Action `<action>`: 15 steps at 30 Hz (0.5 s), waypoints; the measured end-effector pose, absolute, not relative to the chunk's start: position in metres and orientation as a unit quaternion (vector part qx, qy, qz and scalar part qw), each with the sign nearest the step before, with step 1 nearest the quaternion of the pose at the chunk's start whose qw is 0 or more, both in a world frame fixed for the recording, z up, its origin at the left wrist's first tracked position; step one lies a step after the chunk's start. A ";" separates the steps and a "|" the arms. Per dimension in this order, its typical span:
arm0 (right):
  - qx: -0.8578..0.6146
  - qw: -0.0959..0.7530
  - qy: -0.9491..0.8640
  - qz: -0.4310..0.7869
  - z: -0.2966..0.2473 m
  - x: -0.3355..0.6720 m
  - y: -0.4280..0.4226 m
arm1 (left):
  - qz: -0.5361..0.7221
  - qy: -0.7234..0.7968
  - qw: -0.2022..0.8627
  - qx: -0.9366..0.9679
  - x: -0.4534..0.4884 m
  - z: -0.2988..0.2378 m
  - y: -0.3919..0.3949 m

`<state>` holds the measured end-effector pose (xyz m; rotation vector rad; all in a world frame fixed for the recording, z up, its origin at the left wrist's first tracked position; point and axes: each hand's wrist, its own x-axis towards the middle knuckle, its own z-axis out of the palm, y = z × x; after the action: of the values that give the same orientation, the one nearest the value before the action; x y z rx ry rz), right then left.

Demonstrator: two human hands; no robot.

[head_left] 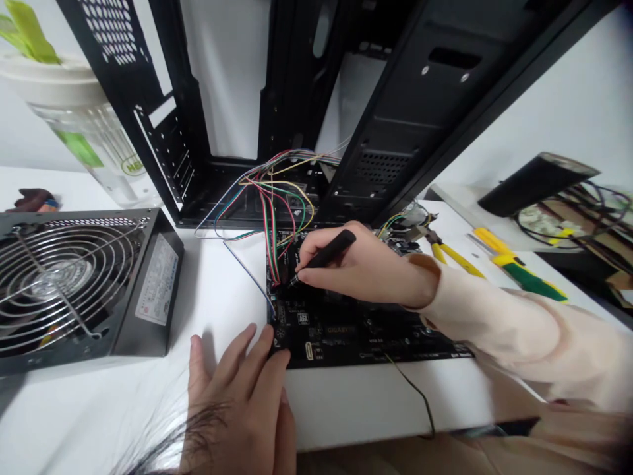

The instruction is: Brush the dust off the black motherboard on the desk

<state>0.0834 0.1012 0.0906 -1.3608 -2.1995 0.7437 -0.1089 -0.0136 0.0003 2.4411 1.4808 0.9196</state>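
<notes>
My right hand (353,267) grips a black pen-like tool (332,251) as one holds a pen. Its thin metallic tip points down at the black motherboard (341,336), beside a bundle of coloured wires (271,244); the tip's exact shape is too small to tell. My left hand (242,396) lies on the white table with fingers stretched out, the fingertips at the board's near left corner. Coloured wires run from the upright black computer case (297,86) down to the board. Part of the board is hidden under my right hand and forearm.
A power supply with a fan grille (64,284) sits at left, a clear bottle (93,132) behind it. On the right lie pliers (452,257) and a green-and-yellow-handled tool (531,277). A thin dark wire (418,389) hangs over the table's front edge.
</notes>
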 end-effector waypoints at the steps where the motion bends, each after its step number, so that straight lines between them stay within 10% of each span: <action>1: -0.496 0.212 -0.787 0.299 0.091 0.083 0.099 | 0.301 0.485 0.066 0.818 -0.110 0.000 -0.013; 15: -0.529 0.414 -0.473 0.570 0.107 0.105 0.113 | 0.303 0.492 0.074 0.813 -0.109 0.000 -0.014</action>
<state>0.1053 0.1127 0.1072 -1.3293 -1.1899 1.4314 -0.1090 -0.0138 0.0004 2.4387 1.4770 0.9091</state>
